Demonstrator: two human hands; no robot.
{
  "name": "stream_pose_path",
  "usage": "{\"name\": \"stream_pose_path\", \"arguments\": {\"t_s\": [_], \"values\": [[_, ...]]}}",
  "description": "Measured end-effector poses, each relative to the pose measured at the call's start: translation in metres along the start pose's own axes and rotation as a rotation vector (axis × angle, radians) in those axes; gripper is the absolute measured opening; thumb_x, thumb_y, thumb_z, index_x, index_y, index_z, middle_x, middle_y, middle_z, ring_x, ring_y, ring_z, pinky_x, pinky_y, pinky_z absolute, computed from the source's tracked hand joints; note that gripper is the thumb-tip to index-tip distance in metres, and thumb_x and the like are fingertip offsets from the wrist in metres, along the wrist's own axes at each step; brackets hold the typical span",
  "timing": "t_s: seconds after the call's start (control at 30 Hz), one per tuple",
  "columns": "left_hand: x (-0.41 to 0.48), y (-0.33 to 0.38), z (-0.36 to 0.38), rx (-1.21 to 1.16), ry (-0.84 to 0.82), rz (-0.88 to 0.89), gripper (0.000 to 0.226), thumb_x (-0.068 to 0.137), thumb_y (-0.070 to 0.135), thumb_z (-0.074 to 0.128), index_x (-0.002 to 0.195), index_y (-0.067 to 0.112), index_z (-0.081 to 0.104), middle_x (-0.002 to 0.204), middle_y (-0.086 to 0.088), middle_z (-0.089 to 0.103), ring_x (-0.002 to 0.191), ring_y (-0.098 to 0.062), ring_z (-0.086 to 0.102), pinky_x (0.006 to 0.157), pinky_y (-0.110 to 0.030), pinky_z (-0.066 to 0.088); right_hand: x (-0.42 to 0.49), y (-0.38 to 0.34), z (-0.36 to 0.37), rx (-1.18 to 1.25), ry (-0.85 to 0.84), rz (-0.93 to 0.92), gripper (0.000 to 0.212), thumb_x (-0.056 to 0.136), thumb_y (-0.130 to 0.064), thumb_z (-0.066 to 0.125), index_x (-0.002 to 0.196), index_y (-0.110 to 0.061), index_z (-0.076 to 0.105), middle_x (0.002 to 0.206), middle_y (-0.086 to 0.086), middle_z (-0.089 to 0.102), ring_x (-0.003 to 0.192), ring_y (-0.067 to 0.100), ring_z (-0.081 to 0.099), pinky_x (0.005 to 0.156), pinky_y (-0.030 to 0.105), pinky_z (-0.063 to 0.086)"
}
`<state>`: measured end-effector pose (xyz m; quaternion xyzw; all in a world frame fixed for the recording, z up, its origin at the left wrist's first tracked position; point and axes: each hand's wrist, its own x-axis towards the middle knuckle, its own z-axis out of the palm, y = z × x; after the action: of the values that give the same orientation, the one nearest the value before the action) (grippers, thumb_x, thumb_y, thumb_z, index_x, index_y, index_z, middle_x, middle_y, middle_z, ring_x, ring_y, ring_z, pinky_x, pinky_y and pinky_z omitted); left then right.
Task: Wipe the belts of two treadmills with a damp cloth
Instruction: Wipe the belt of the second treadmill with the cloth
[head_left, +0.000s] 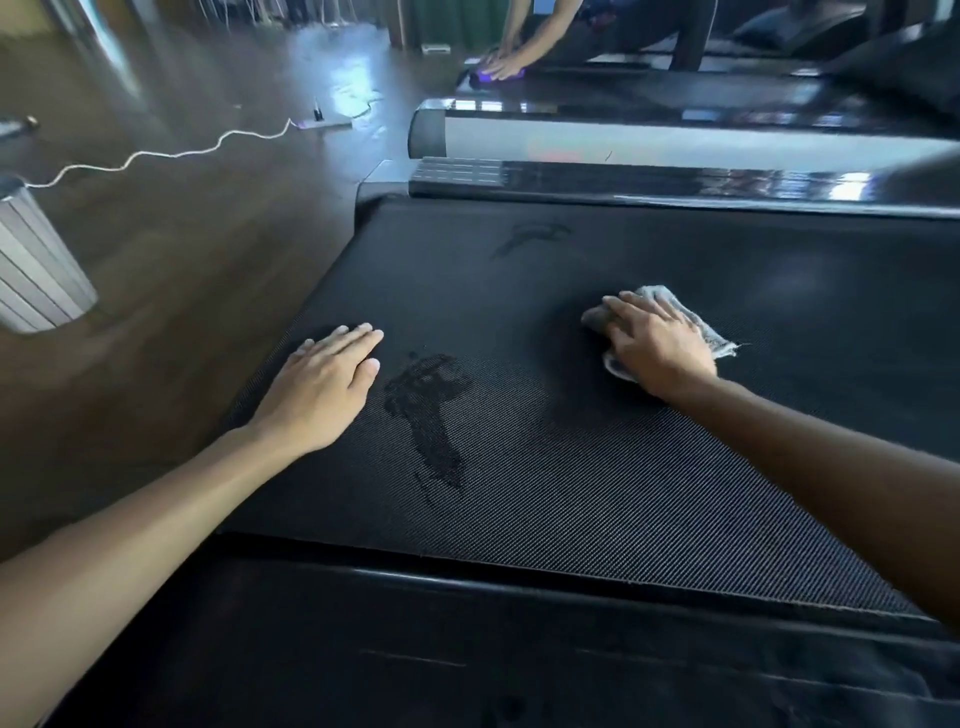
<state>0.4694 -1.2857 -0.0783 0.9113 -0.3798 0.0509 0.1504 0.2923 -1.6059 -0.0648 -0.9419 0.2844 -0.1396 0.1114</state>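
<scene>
Head view. Dark wooden floor (182, 260) spans 9 to 11 o'clock, crossed by a white power cord (156, 156). The black textured treadmill belt (519, 519) fills the centre.

Left hand (322, 384), at 9 o'clock: fingers straight and together, palm flat on the belt close to its end edge, holding nothing. Right hand (654, 343), at 3 o'clock: fingers extended, pressing the grey damp cloth (667, 299) onto the belt. A wet patch (431, 410) lies between the hands, nearer the left.

Likely hazards: the belt may creep under the leaning left hand, which could then slip off the end edge. The bunched cloth may also streak or miss the patch.

Bounds: near side rail (467, 587) at 6 o'clock, far side rail (675, 182) at 1 o'clock. Belt continues past 3 o'clock, giving stroke room. The second treadmill (623, 135) waits at 12 o'clock.
</scene>
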Motion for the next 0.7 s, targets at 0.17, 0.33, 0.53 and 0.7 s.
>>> {"name": "stream_pose_path", "arguments": {"t_s": [0.17,0.33,0.53,0.7], "values": [[0.001,0.002,-0.001,0.002,0.026,0.006,0.044,0.101,0.029,0.039,0.145,0.024,0.04,0.153,0.007,0.034,0.143,-0.012,0.026,0.118,-0.04,0.019,-0.035,-0.091,0.027,-0.035,-0.057,-0.266,0.064,0.087,-0.041,0.056,0.147,-0.032,0.035,0.157,-0.008,0.029,0.145,0.026,0.02,0.117,0.043,0.017],[-0.001,0.002,-0.002,-0.011,0.004,0.009,0.045,0.102,0.031,0.034,0.147,0.025,0.035,0.156,0.009,0.028,0.145,-0.011,0.021,0.119,-0.038,0.015,-0.12,-0.079,0.0,0.256,-0.241,-0.823,0.044,0.1,-0.039,0.044,0.143,-0.029,0.047,0.153,-0.009,0.038,0.148,0.018,0.02,0.121,0.04,0.016],[-0.002,0.005,-0.003,-0.002,0.014,0.007,0.046,0.102,0.031,0.033,0.147,0.024,0.035,0.156,0.009,0.027,0.145,-0.011,0.02,0.119,-0.037,0.013,-0.084,0.008,-0.023,0.286,-0.23,-0.684,0.042,0.094,-0.034,0.058,0.136,-0.03,0.054,0.148,-0.01,0.044,0.143,0.009,0.032,0.12,0.033,0.02],[-0.001,0.007,-0.002,0.008,0.041,-0.004,0.044,0.102,0.029,0.037,0.145,0.024,0.04,0.154,0.007,0.032,0.144,-0.011,0.025,0.118,-0.037,0.017,-0.012,-0.001,0.005,0.08,-0.006,-0.112,0.045,0.098,-0.042,0.046,0.142,-0.043,0.039,0.156,-0.01,0.033,0.148,0.019,0.019,0.121,0.04,0.013]]}}
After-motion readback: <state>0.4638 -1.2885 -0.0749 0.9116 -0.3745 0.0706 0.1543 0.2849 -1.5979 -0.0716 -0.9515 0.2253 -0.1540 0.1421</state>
